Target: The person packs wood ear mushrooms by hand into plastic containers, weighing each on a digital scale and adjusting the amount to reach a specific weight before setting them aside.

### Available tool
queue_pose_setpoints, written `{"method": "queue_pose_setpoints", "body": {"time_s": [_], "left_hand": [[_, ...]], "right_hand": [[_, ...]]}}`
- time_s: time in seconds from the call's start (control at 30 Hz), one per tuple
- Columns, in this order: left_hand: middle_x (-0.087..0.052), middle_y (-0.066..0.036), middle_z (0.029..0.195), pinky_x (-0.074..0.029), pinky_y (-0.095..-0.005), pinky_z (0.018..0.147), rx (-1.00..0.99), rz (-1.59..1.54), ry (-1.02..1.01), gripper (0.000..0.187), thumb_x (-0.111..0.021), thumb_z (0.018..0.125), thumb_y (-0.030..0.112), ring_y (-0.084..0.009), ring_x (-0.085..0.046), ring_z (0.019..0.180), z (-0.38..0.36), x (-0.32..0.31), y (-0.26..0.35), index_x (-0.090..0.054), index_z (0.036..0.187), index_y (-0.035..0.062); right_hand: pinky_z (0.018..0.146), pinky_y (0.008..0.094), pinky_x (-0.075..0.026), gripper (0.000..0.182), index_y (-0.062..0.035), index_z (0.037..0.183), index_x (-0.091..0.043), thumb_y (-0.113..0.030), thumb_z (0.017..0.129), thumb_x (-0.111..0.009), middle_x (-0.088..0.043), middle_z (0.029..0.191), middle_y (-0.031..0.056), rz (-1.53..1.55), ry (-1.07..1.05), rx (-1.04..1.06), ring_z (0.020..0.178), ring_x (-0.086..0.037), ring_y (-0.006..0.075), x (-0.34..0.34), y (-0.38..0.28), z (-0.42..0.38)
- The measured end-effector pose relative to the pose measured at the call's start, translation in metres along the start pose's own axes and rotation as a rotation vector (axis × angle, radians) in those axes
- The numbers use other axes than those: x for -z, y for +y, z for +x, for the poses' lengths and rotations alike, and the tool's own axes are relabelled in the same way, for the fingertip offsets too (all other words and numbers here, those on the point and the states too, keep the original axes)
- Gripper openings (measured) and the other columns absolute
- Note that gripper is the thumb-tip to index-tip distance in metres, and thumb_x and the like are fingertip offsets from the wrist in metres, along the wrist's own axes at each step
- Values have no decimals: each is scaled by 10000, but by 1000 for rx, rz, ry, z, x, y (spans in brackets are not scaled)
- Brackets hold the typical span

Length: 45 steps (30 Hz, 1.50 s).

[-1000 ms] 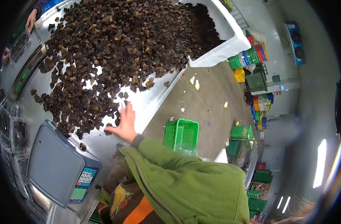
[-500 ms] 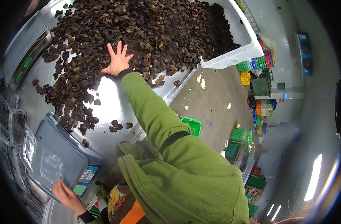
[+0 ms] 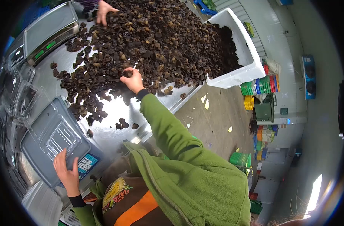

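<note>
A large heap of dark brown wood ear mushrooms (image 3: pixel 160 41) covers the metal table. At its near edge my right hand (image 3: pixel 133 81) has its fingers curled round some of the mushrooms, thumb to the left. My left hand (image 3: pixel 67 173) is open, fingers stretched out, at the near edge of a clear plastic clamshell container (image 3: pixel 62 137); whether the fingertips touch it is hard to tell. The container sits with its lid up on the grey pan of a digital scale (image 3: pixel 40 162), whose keypad (image 3: pixel 87 162) shows beside my left thumb.
A co-worker's hand (image 3: pixel 103 13) touches the heap's far side. Another scale (image 3: pixel 51 32) with green displays stands at far left. Clear containers (image 3: pixel 19 94) are stacked along the left edge. A white foam box (image 3: pixel 239 75) lies tipped at the heap's right. Crates (image 3: pixel 260 84) stand beyond.
My right hand has gone from spread flat on the heap to curled round mushrooms, nearer me. My left hand's fingers have spread. The container now shows fully, and a co-worker's hand has appeared.
</note>
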<state>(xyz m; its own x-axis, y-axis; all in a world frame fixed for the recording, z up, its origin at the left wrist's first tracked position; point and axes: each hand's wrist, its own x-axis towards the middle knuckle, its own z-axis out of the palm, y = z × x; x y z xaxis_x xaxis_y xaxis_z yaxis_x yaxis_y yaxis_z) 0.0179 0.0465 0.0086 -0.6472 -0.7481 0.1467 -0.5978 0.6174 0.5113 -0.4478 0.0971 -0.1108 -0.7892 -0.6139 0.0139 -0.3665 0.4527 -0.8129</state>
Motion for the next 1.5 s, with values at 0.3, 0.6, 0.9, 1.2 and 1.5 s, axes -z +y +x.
{"method": "queue_pose_setpoints", "body": {"time_s": [0.3, 0.6, 0.9, 1.2, 1.5], "left_hand": [[-308, -217, 1524, -295, -494, 1137, 48, -110, 294, 1239, -930, 534, 378, -407, -326, 1385, 18, 23, 4, -249, 1512, 41], [-330, -170, 1524, -353, -464, 1123, 35, -307, 308, 1373, -959, 452, 340, -379, -361, 1373, 42, 10, -18, -170, 1541, 62], [-586, -127, 1186, -427, -429, 996, 100, -137, 401, 799, -874, 645, 174, -323, -516, 1151, 48, -1, -22, -514, 1345, 40], [-623, -117, 1091, -476, -363, 891, 180, -251, 701, 367, -830, 740, 121, -290, -597, 1000, 30, 22, -11, -659, 1057, 45], [-514, -34, 722, -385, -363, 734, 406, 39, 452, 217, -815, 753, 253, -233, -502, 761, -44, -12, 14, -701, 781, 71]], "right_hand": [[841, 307, -477, 294, -73, 933, -651, -139, 669, -763, -610, 976, 49, 392, -543, 365, 929, -595, 169, -19, -158, -80], [961, 424, -463, 429, -108, 1056, -673, -235, 670, -808, -520, 1271, 161, 124, -923, 906, 1109, -552, 350, -107, -257, -161], [908, 427, -511, 340, -44, 1085, -692, -243, 815, -748, -616, 1143, 154, 151, -511, 481, 1043, -605, 328, -88, -194, -97], [814, 462, -518, 376, -128, 1089, -632, -247, 757, -764, -542, 1149, 181, -404, -429, 533, 1056, -526, 400, -97, -45, -152], [758, 325, -491, 170, -44, 850, -586, -74, 757, -724, -583, 866, 85, 99, -294, 364, 824, -590, 215, -68, -115, -134]]}}
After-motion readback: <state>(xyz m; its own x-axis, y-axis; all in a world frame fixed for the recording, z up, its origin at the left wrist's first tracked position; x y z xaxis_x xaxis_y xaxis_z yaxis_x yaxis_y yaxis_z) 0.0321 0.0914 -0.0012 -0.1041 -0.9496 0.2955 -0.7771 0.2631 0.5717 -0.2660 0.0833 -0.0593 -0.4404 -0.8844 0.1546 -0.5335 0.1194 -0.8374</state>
